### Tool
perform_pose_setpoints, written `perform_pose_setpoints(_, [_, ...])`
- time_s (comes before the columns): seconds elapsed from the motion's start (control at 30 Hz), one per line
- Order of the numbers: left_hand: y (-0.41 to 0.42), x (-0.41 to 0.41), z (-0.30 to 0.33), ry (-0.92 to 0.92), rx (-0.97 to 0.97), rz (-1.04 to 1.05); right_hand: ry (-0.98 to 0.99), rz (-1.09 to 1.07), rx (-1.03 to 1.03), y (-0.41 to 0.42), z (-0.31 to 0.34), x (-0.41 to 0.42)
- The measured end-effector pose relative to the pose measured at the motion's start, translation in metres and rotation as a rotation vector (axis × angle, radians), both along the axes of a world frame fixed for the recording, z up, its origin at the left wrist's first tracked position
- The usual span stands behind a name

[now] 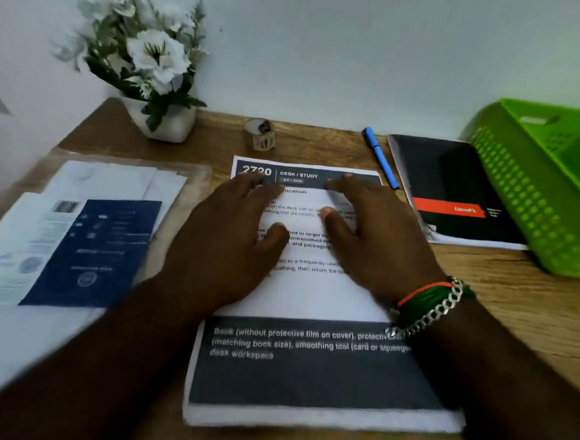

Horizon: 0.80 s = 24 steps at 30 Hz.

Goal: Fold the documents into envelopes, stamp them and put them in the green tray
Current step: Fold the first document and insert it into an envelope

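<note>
Hands: left hand [233, 229] and right hand [373, 232] lay flat, fingers extended, on the printed document [310, 297] at desk centre. Folding appeared not yet begun; next, a far edge wanted lifting. Green tray [541, 189] stood far right.

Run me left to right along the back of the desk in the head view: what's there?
Flower vase → small stamp-like object → blue pen → black notebook → green tray. The hands and the document under them lie nearer, so I've left them out.
</note>
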<state>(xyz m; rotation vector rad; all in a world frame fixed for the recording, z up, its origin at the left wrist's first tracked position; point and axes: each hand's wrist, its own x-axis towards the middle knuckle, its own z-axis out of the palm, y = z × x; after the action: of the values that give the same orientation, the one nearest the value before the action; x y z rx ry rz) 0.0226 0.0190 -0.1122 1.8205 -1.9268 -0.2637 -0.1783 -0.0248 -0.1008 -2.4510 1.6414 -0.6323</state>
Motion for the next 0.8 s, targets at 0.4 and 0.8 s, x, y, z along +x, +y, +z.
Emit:
perform_pose_setpoints(0.4, [0.008, 0.002, 0.017, 0.088, -0.099, -0.052, -0.024, -0.001, -0.071, 0.005, 0.016, -0.02])
perform_pose_setpoints(0.8, [-0.039, 0.03, 0.023, 0.119, -0.171, -0.099, -0.048, 0.033, -0.018, -0.023, 0.029, -0.058])
